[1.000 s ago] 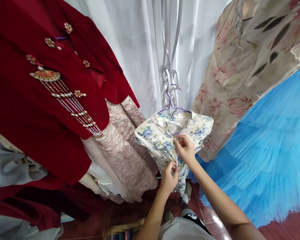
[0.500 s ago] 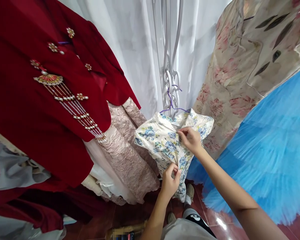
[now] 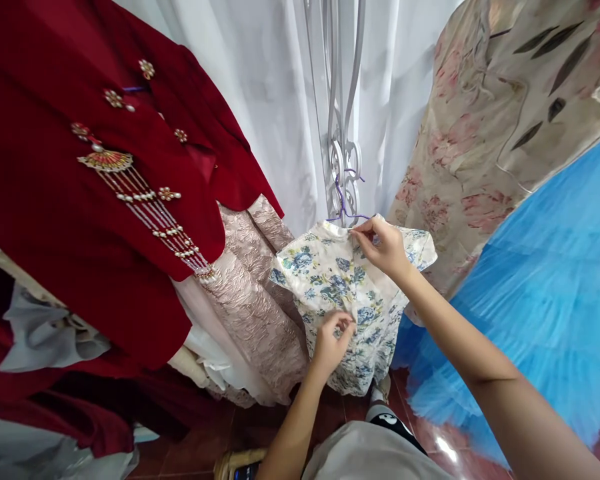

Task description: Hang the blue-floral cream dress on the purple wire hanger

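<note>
A short-sleeved white dress with blue flowers [image 3: 330,280] hangs facing me on a thin purple hanger [image 3: 342,203]. The hanger's hook is by the scrolls of a white metal stand [image 3: 337,157]. Up at the collar, beside the front opening, my right hand [image 3: 384,248] pinches the cloth between thumb and fingertips. Lower on the same front edge, around the chest, my left hand [image 3: 331,341] is closed in a pinch on the dress. Its fingertips cover whatever bit of cloth lies between them.
To the left hang a red velvet jacket [image 3: 145,280] with beaded ornaments and a pink brocade skirt [image 3: 250,320]. At right are a beige floral garment [image 3: 445,153] and a blue tulle skirt [image 3: 535,287]. White curtains [image 3: 270,87] back the stand. Below is a reddish tiled floor [image 3: 200,433].
My right hand has moved up from the chest to the collar. The bunched dress front now lies flatter and wider, its collar showing. My left hand has shifted slightly left and up.
</note>
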{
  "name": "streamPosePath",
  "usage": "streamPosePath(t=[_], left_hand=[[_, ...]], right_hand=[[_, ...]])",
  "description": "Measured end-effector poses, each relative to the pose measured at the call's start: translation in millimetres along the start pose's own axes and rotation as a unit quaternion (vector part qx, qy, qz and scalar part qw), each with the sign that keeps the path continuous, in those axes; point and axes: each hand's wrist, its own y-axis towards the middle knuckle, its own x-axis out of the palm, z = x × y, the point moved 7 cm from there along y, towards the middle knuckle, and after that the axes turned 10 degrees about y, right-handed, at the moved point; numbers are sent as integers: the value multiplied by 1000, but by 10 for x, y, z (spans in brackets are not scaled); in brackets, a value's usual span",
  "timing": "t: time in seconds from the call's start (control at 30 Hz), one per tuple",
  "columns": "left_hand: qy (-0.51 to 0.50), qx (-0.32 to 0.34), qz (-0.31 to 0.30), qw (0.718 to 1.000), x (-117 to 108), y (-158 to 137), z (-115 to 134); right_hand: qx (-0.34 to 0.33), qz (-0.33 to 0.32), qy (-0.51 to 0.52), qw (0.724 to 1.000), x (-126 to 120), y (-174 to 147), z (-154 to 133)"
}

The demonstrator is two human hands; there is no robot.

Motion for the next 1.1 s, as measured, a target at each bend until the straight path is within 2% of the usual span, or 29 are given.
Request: streamPosePath(t=[0.07,0.13,0.2,0.23,0.33,0.43,0.53,0.7,0.8,0.9,1.0,1.07,1.1], left_hand=[[20,58,71,996,-300,284,168],[56,135,130,981,-597,605,448],[94,199,140,965,-787,923,756],[113,221,122,961,-825,1070,893],[182,249,29,951,-775,1391,1156],[232,239,-22,943,-672,1529,1203],[229,240,5,943,-658,1566,1200],[179,238,102,949,-793,1608,1227],[146,201,158,956,-1004,1690,1178],[105,163,204,960,-1335,1770,989],[21,102,242,965,-1720,1810,552],[-80,36,267,960,-1939,1797,115],[-145,2,285,947,-2024,1768,-124]], right_hand=[[-7,-7,2,1000,-9,-43,-52],[-23,-26,8,999,-5,-85,-97],[-40,-42,19,998,-9,-115,-125],[-47,-46,25,998,-17,-124,-129],[-57,-36,29,997,-67,-143,-112],[-64,-27,19,997,-84,-179,-84],[-66,-20,18,997,-50,-218,-45],[-67,22,7,997,70,-293,71],[-60,-5,1,998,244,-516,152],[-52,-56,-5,997,417,-916,192],[-35,-86,6,996,534,-1309,205],[-19,-85,30,996,600,-1477,206],[-10,-81,44,996,639,-1528,204]])
